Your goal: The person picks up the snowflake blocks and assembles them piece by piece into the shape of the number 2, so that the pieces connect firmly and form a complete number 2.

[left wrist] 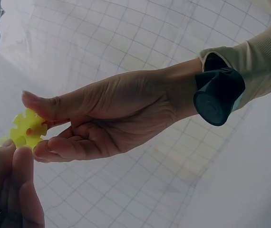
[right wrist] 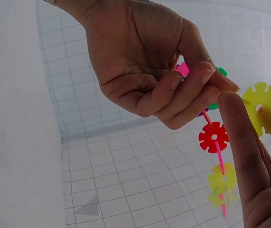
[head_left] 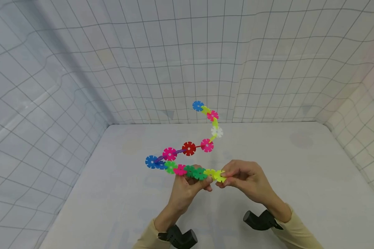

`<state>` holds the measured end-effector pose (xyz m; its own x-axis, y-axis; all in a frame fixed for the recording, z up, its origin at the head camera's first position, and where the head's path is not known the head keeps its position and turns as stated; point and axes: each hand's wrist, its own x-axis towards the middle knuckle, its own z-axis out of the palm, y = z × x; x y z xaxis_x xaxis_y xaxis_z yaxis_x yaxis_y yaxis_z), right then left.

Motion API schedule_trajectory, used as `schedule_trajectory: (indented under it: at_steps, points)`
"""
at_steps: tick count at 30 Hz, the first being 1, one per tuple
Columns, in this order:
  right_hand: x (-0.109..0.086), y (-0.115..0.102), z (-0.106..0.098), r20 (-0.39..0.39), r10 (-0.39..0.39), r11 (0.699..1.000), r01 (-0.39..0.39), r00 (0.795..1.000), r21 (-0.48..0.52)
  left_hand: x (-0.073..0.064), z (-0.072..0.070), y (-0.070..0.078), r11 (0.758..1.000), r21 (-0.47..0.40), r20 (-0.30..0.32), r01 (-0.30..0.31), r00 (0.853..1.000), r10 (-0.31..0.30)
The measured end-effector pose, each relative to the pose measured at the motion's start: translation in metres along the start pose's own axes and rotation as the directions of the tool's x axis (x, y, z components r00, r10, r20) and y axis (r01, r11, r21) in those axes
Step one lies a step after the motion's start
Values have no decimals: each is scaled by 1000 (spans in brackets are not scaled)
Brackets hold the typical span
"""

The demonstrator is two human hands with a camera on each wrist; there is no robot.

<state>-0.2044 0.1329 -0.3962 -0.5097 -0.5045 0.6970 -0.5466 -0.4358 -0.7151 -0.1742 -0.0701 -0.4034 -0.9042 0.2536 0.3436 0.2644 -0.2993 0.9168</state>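
A long curved chain of slotted plastic snowflake discs hangs in the air in the head view, from a blue disc (head_left: 197,105) at its far end, past a red disc (head_left: 189,148), to a yellow disc (head_left: 219,176) nearest me. My left hand (head_left: 184,193) grips the chain around the dark green discs (head_left: 200,174), its thumb by the yellow pair. Between thumb and fingers, my right hand (head_left: 252,180) pinches the end yellow disc. That yellow disc (left wrist: 29,129) shows notches and a centre hole in the left wrist view. Curled left fingers (right wrist: 161,97) partly hide the chain in the right wrist view.
A white table (head_left: 127,207) lies below both hands. White walls with a dark grid (head_left: 187,62) rise behind it and on both sides. A black camera mount sits on each wrist, one on the left (head_left: 179,237) and one on the right (head_left: 261,220).
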Motion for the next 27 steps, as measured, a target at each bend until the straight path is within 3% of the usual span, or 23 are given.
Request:
schedule_trajectory:
  at_steps: [5, 8, 11, 15, 18, 20, 23, 27]
  points:
    - [0, -4, -1, -37, 106, 994, -107, 994, -21, 1, 1, 0, 998, 54, -54, -35, 998, 38]
    - [-2, -8, 1, -85, 218, 976, -218, 972, 4, 0, 1, 1, 996, 84, -85, -36, 995, 43]
    - [-2, -10, 5, -138, 317, 948, -315, 938, 38, 0, 0, 1, 994, 107, -100, -37, 994, 48]
    - [0, -11, 10, -167, 443, 893, -418, 881, 167, 1, -1, -1, 987, 146, -83, -64, 994, 77]
    - [1, -12, 13, -181, 519, 843, -465, 836, 271, 1, 0, -4, 982, 177, -66, -70, 994, 83]
    - [1, -12, 14, -202, 539, 829, -472, 818, 299, 0, 1, -5, 979, 195, -64, -58, 995, 72]
    - [0, -12, 14, -243, 531, 841, -468, 812, 271, 0, 3, -7, 979, 205, -70, -23, 997, 38]
    - [-1, -13, 14, -272, 497, 867, -455, 824, 206, 1, 4, -9, 980, 199, -83, 25, 997, -9]
